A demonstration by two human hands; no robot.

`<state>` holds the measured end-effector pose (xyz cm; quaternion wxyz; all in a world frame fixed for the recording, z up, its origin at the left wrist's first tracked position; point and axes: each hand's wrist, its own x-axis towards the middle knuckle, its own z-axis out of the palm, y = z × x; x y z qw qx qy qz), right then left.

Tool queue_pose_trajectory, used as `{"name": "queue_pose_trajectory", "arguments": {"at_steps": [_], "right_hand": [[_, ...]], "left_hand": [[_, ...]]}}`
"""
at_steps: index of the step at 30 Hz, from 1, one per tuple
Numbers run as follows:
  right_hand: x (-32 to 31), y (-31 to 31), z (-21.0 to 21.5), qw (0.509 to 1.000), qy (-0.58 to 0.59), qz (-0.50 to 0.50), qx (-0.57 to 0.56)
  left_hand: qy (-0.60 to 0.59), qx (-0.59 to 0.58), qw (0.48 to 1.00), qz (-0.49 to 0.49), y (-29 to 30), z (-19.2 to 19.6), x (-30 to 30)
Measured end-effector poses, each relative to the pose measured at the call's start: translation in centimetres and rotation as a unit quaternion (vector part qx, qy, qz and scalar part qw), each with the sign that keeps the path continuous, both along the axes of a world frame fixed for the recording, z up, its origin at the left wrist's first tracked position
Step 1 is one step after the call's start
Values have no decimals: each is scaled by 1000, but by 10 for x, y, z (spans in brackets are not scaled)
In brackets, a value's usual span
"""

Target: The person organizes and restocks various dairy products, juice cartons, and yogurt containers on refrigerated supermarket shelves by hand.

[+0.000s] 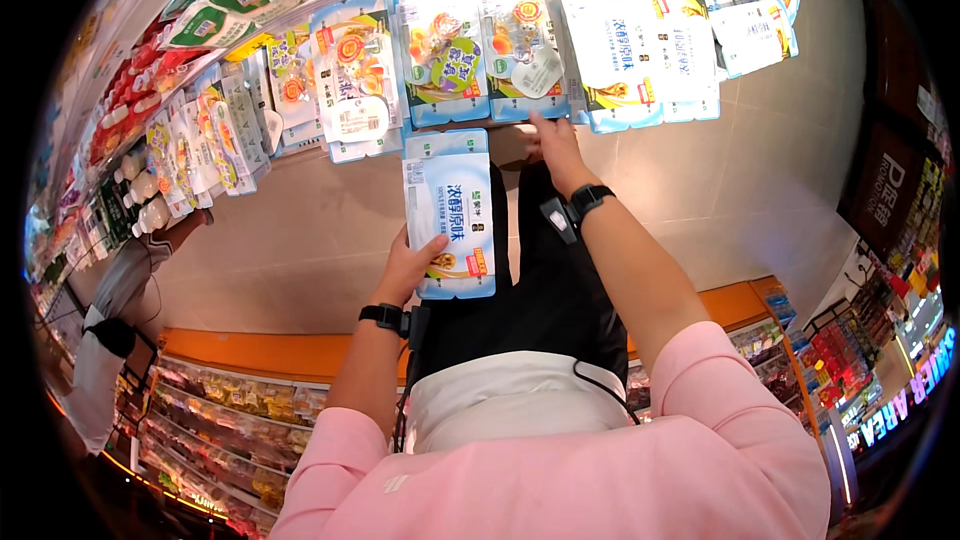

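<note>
Left hand (412, 265) grips a pale blue multipack carton (450, 212) by its lower left edge, thumb across the front face, fingers behind. The pack is upright in front of the torso, front face toward the camera, probably so it stays readable and clear of the shelf while the other hand works.

Right hand (552, 145) is stretched up toward 12 o'clock, fingers extended, index tip at the lower edge of a blue-and-white pack with fruit print (527, 55) on the shelf (300, 155). It is open and grips nothing; whether it actually touches the pack, I cannot tell.

Around:
- Matching pale blue cartons (640, 50) sit at 1 o'clock of the right hand, same kind as the held one.
- More fruit-print packs (350, 75) run off toward 10 o'clock, tightly side by side, tilted face-out.
- White bottles (145, 195) at 9 o'clock, well apart from both hands.
- Another person in a white top (105, 340) stands at 8 o'clock, not near the hands.

Obstruction: the held carton's top edge sits just below the shelf front, covering part of it left of the right hand.
</note>
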<state>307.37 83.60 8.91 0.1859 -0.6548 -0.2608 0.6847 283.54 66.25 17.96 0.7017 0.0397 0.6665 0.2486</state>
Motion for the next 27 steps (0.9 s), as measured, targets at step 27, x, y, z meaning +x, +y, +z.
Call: {"name": "queue_pose_trajectory", "arguments": {"at_steps": [27], "right_hand": [[-42, 79, 81, 948, 166, -241, 122]], "left_hand": [[-9, -17, 994, -105, 24, -25, 58]]}}
